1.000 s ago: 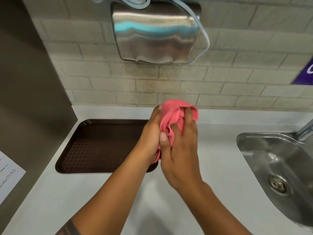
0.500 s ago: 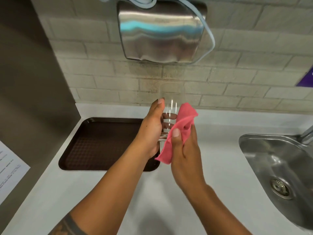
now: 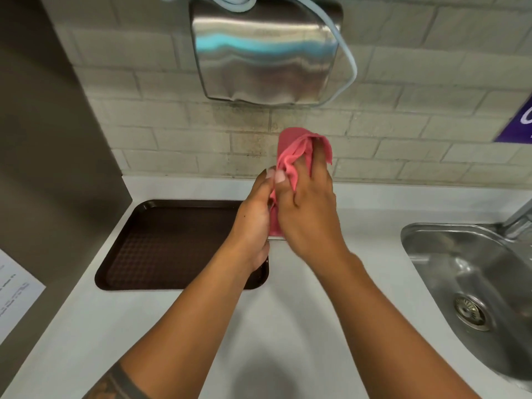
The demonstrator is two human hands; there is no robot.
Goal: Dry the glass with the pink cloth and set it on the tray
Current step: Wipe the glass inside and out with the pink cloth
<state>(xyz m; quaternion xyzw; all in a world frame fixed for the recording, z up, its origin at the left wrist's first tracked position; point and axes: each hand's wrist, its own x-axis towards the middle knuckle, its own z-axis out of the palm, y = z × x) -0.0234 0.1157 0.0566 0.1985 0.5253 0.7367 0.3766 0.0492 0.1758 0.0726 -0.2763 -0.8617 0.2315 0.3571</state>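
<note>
The pink cloth (image 3: pixel 293 151) is wrapped over the glass, which is almost wholly hidden; only its bottom edge (image 3: pixel 277 239) shows below the cloth. My left hand (image 3: pixel 254 214) grips the covered glass from the left side. My right hand (image 3: pixel 309 208) presses the cloth against the glass from the right, fingers spread over the fabric. Both hands hover above the counter, just right of the dark brown tray (image 3: pixel 161 249), which lies flat near the left wall.
A steel sink (image 3: pixel 472 283) with a drain sits at the right, its tap at the edge of view. A metal hand dryer (image 3: pixel 264 50) hangs on the brick wall above. A brown panel with a paper sheet (image 3: pixel 14 295) bounds the left.
Half a second ago the glass stood bare in my left hand with the cloth off to its right. Now the cloth covers the glass again, pressed on by my right hand.
</note>
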